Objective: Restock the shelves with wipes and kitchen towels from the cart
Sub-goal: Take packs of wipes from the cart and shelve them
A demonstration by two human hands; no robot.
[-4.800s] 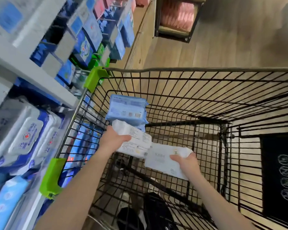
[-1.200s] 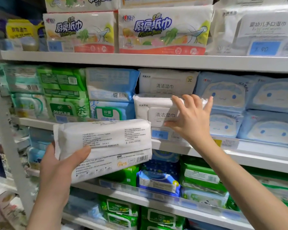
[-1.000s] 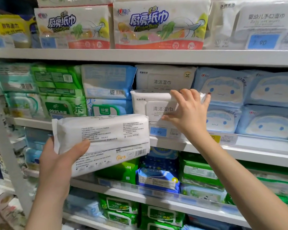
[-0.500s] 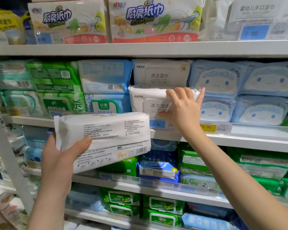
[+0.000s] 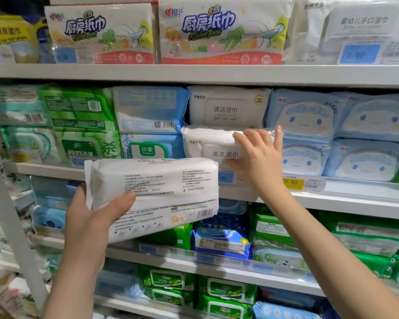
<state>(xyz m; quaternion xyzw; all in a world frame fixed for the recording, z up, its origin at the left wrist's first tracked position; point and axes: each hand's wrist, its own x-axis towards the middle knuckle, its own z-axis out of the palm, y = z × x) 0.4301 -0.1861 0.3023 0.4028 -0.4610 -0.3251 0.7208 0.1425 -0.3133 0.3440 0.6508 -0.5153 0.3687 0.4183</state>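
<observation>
My left hand [image 5: 88, 224] grips a white wipes pack [image 5: 157, 192] by its left end, printed back side facing me, in front of the shelves. My right hand [image 5: 258, 162] holds the right end of a second white wipes pack [image 5: 207, 143] lying on the middle shelf [image 5: 332, 199], fingers over its top edge and thumb on its front. That pack sits below another identical white pack [image 5: 226, 107]. Kitchen towel packs [image 5: 219, 31] stand on the top shelf. The cart is out of view.
Blue cartoon-face wipes [image 5: 304, 120] fill the shelf right of my right hand; blue and green packs [image 5: 148, 111] sit to its left. Lower shelves hold green and blue wipes [image 5: 219, 240]. A white shelf upright [image 5: 12, 215] runs down the left.
I have turned from the cart to the shelves with both white packs. Over the last second my right hand has kept the pack on the middle shelf, and my left hand barely moved.
</observation>
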